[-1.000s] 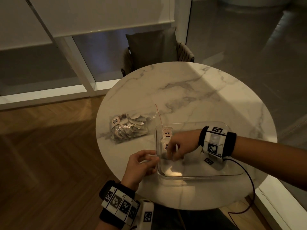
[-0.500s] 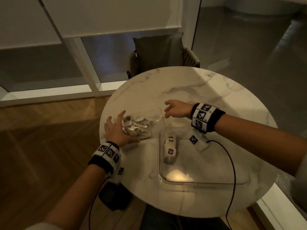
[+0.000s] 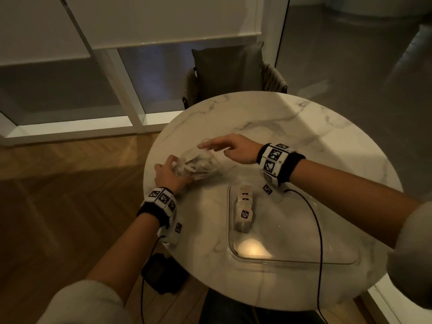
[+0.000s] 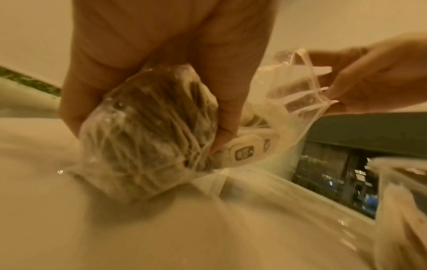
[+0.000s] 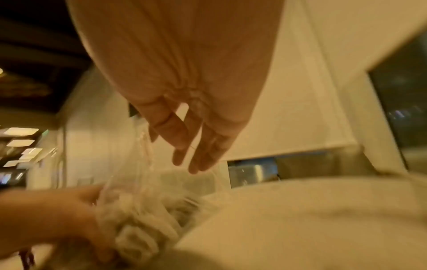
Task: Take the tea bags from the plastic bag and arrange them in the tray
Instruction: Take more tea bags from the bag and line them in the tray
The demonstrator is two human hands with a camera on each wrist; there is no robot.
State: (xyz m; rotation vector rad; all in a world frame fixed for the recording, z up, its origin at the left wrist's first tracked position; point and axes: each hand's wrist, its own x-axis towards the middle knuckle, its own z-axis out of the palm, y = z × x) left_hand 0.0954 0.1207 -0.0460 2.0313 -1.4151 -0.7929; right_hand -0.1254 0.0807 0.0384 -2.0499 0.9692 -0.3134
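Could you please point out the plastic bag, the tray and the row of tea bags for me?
plastic bag [image 4: 148,131], left wrist view, its bunched lower end.
tray [image 3: 292,261], head view, its near rim.
row of tea bags [image 3: 244,213], head view, the nearest bag's label.

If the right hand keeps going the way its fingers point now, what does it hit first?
Most likely the open mouth of the plastic bag, which the left hand grips by its bunched end. The right hand reaches toward it with straight fingers; whether the fingertips already touch the rim is unclear.
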